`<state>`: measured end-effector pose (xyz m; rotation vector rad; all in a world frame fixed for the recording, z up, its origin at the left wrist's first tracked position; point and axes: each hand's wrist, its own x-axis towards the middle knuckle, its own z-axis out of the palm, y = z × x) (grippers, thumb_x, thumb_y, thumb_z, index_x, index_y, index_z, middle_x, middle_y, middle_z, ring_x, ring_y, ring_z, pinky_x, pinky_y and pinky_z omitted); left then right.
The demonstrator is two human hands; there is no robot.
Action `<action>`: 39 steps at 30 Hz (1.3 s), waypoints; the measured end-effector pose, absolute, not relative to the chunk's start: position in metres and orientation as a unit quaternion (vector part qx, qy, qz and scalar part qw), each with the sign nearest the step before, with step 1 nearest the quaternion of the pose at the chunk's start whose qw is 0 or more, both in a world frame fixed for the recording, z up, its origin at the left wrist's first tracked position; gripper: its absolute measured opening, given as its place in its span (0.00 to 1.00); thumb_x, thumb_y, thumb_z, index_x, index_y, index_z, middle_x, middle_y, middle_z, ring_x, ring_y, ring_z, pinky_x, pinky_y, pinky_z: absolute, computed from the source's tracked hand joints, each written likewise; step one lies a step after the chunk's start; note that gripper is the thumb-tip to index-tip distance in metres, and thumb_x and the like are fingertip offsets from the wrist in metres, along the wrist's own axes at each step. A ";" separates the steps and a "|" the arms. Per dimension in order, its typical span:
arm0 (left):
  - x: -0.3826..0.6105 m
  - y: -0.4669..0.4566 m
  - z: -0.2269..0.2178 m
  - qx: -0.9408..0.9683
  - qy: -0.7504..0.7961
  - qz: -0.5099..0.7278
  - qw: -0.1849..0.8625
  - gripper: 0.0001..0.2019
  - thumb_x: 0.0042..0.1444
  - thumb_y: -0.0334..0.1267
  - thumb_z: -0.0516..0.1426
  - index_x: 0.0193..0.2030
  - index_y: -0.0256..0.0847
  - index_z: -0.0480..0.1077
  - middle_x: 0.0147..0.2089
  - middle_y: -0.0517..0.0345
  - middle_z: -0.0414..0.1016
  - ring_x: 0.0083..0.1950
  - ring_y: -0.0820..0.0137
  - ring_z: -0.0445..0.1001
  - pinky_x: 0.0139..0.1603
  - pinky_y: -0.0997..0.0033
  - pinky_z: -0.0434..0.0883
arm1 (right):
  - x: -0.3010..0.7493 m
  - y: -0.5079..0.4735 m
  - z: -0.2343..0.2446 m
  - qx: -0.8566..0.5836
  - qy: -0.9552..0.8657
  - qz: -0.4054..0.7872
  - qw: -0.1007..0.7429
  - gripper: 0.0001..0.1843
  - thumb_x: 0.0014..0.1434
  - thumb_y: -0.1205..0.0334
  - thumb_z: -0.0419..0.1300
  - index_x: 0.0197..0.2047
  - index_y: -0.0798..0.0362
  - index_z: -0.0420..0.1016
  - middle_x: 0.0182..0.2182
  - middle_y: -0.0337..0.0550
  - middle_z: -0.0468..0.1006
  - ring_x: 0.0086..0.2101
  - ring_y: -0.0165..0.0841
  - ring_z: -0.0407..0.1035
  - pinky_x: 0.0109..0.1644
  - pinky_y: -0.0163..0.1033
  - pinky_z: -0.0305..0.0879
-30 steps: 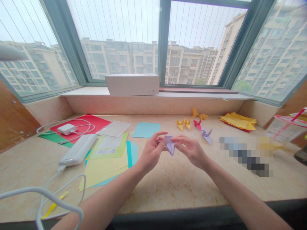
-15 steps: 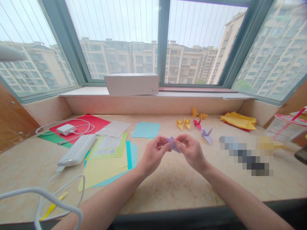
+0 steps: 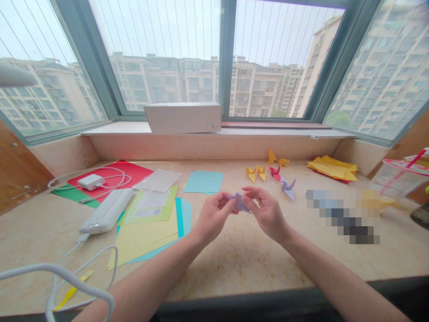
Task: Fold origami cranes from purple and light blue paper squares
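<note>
A small purple folded-paper piece, which looks like an origami crane, is held up between my two hands over the worktop. My left hand pinches its left side, thumb in front and fingers curled behind. At its right edge, the thumb of my right hand rests on the paper, while the index finger is lifted a little above it. Fingers cover parts of the folds. Just beyond my right hand stands a finished purple paper crane, beside a red crane and several yellow cranes.
Blue paper squares lie beyond my left hand. Yellow sheets, a white power bank and looping white cables spread leftward. At right are yellow papers, a blurred-out item and a plastic cup. A white box sits on the sill.
My right index finger has lifted away from the purple paper, and its fingers are a little more spread. The paper has shifted slightly left and turned in my left hand.
</note>
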<state>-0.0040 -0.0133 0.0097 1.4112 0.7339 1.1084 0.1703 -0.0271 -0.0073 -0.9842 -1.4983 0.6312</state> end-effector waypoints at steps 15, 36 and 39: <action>-0.004 -0.016 0.015 0.590 0.284 0.455 0.603 0.18 0.56 0.51 0.63 0.31 0.36 0.67 0.33 0.54 0.77 0.39 0.67 0.77 0.42 0.65 0.76 | 0.173 -0.026 0.003 -0.373 -0.572 0.387 0.620 0.24 0.54 0.57 0.69 0.53 0.50 0.72 0.36 0.42 0.79 0.37 0.34 0.75 0.44 0.40 0.72; -0.002 -0.019 0.011 0.689 0.287 0.426 0.511 0.12 0.59 0.43 0.59 0.45 0.39 0.76 0.48 0.47 0.76 0.49 0.62 0.73 0.47 0.64 0.74 | 0.170 -0.023 -0.001 -0.391 -0.587 0.355 0.614 0.11 0.57 0.53 0.68 0.36 0.51 0.77 0.29 0.40 0.79 0.30 0.32 0.73 0.37 0.39 0.71; -0.003 -0.019 0.009 0.697 0.306 0.425 0.490 0.13 0.58 0.42 0.60 0.47 0.39 0.76 0.46 0.48 0.77 0.47 0.63 0.74 0.46 0.66 0.72 | 0.171 -0.022 -0.001 -0.400 -0.598 0.341 0.605 0.10 0.57 0.54 0.68 0.36 0.52 0.77 0.31 0.42 0.77 0.31 0.33 0.72 0.38 0.40 0.70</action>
